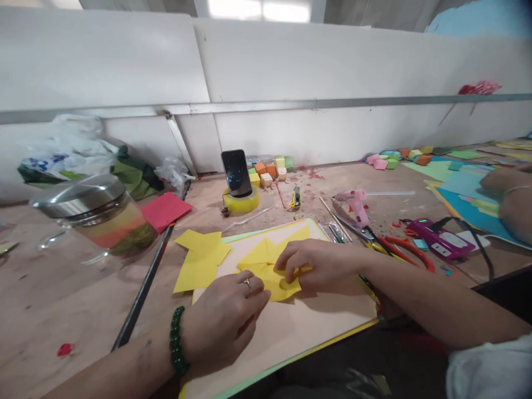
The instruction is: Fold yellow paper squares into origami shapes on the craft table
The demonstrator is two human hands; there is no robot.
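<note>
A yellow sheet of folding paper (268,254), creased and partly folded toward its middle, lies on a stack of coloured sheets with a pale peach one (320,313) on top. My left hand (228,310), with a ring and a green bead bracelet, has curled fingers closed at the near left edge of the yellow paper. From the right, my right hand (313,263) grips the paper's right side with bent fingers; its fingertips press on the folds. More yellow paper pieces (199,263) lie beside the stack on the left.
A glass tea jug (103,216) stands at left by red paper (166,210). Behind are a phone (236,172) on a tape roll (241,200) and paper cubes (270,169). Right are a pink glue gun (358,208), red-handled scissors (409,249) and another person's hand (509,183).
</note>
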